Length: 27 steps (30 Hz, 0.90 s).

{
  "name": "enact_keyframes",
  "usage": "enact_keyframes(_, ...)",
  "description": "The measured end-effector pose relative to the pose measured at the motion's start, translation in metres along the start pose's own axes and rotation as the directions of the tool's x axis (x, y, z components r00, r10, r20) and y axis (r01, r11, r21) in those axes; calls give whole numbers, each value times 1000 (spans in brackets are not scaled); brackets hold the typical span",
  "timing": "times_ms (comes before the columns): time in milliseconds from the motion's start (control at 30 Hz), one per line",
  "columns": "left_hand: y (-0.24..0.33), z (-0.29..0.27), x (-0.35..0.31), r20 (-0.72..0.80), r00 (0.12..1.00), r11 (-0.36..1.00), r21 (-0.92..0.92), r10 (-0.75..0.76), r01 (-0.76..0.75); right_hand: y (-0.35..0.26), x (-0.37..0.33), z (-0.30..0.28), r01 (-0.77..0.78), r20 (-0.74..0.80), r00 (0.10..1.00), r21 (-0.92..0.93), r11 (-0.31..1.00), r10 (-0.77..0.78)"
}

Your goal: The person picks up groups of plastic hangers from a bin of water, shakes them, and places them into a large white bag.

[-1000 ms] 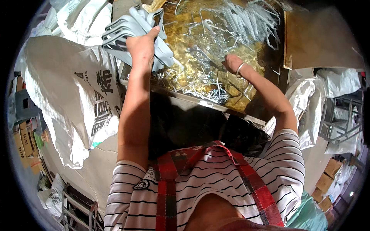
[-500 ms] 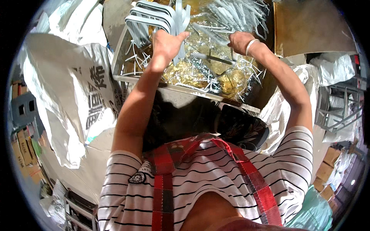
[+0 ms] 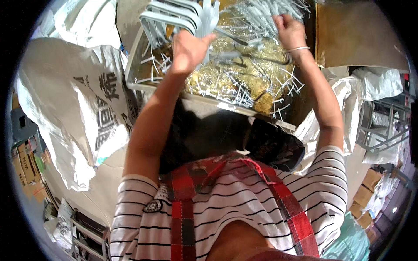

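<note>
My left hand [image 3: 189, 50] is closed around a stack of bent, light grey plastic frames [image 3: 172, 19] with rounded corners, held over the left side of a metal-rimmed tub [image 3: 209, 103]. My right hand [image 3: 291, 32] is at the far right of the tub, beside a heap of thin grey plastic strips [image 3: 263, 17]. Its fingers are curled together; what they hold, if anything, cannot be made out. Below that hand, a blurred, dark grey bent piece [image 3: 257, 58] stretches across the tub. Thin white offcuts [image 3: 241, 95] lie scattered over the tub's yellowish, glittering inside.
A large white woven sack [image 3: 65, 95] stands left of the tub, and another white sack [image 3: 348, 93] is on the right. A brown board [image 3: 359, 35] borders the tub's far right. Cardboard boxes [image 3: 368, 185] and metal racks [image 3: 385, 126] stand further right.
My right hand has moved away and to the right, toward the strip heap. The dark bent piece below it has shifted and blurred. My left hand keeps its hold on the frames, nearly still.
</note>
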State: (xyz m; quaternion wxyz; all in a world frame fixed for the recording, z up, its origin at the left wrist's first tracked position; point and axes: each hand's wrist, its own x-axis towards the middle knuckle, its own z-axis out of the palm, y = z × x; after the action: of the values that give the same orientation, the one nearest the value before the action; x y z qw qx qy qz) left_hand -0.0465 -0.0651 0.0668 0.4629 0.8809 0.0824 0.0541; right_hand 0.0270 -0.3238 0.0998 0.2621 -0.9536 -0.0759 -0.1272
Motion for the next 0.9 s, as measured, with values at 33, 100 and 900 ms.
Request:
enact_keyframes(33,-1,1,3,-2,999,999,-20,-32,32,7,5,3,140,130,983,-70,988,-130)
enact_keyframes(100,1,-1,11,23,998,998,-44,-50,51,11,0,6,265,253,942,-156,952,-220)
enact_keyframes(900,-18,-86,30,-216,896,657,-747,-388,104,-38,-8,253,30,556,798,-423,906,234)
